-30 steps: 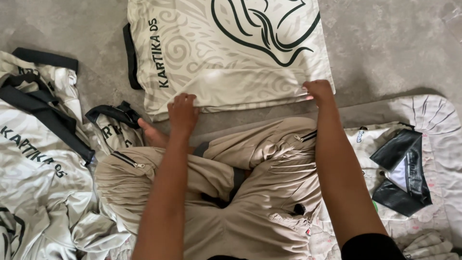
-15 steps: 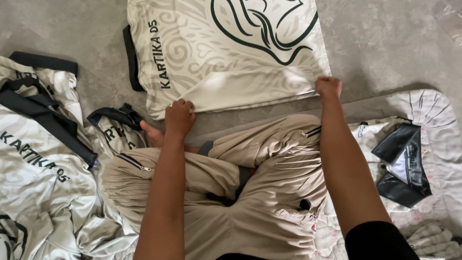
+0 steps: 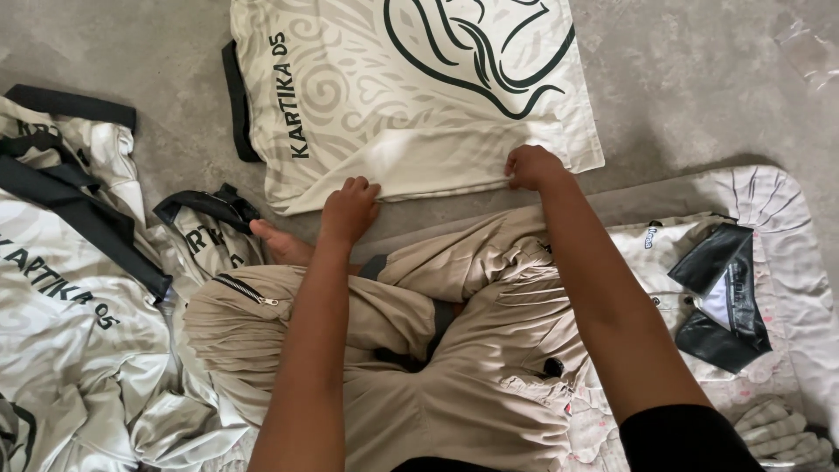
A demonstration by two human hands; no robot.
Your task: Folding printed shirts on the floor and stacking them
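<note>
both hands pinch the near hem of a folded cream jersey [image 3: 411, 96] lying on the grey floor [image 3: 699, 79]: left hand [image 3: 350, 210] and right hand [image 3: 530, 166] closed on fabric, above the person's beige trousers [image 3: 454, 350].

We list two items.

1. Clear plastic wrapper [image 3: 808, 39]: crumpled and see-through, lying on the grey floor at far right.
2. Small label [image 3: 651, 236]: white with blue print, on the pale cloth [image 3: 786, 262] at right, just left of the black pouch [image 3: 721, 297].
</note>
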